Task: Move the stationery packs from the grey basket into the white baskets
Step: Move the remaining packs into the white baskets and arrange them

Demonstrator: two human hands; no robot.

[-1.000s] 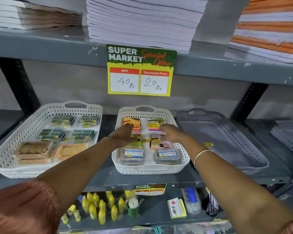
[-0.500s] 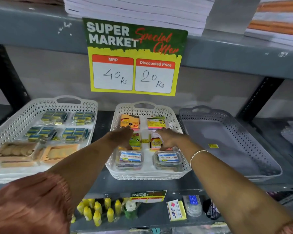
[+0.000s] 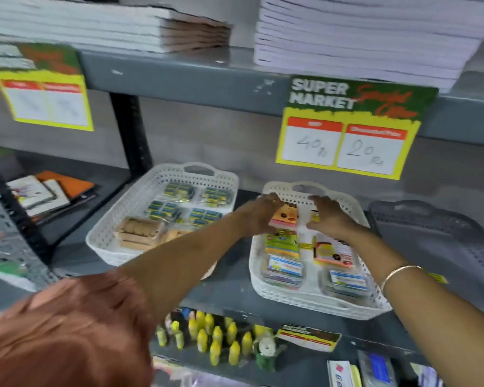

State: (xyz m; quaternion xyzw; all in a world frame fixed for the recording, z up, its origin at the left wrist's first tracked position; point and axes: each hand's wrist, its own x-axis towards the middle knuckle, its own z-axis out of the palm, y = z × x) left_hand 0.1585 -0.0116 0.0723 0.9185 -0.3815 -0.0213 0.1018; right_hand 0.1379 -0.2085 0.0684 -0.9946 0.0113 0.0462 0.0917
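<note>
1. Left: wide white perforated plastic basket (image 3: 140, 213) sits on the grey metal shelf (image 3: 229, 286), holding blue-and-yellow packs at the back and tan boxes in front. Risk is low here; a sleeve sweeping across its near rim could drag it forward.
2. Left hand (image 3: 259, 216) lies over the far-left corner of the smaller white perforated basket (image 3: 313, 300), fingers loosely spread and pressed down beside the orange-and-pink sticky-note pack (image 3: 285, 219). Whether they pinch its edge I cannot tell.
3. Right hand (image 3: 329, 219) covers the far-right pack, fingers curved and spread on top; no clear pinch shows.
4. The stationery packs fill this middle basket in two rows; pushing the back pair could ride them over the green pack (image 3: 281, 243) and pink-edged pack (image 3: 334, 254) and shuffle the rows.
5. Right: the dark grey perforated basket (image 3: 430, 236) looks empty, so the transfer seems finished.
6. Against half a second ago: both hands are further back in the basket, and the view has swung left, blurred, showing a second price card.
</note>
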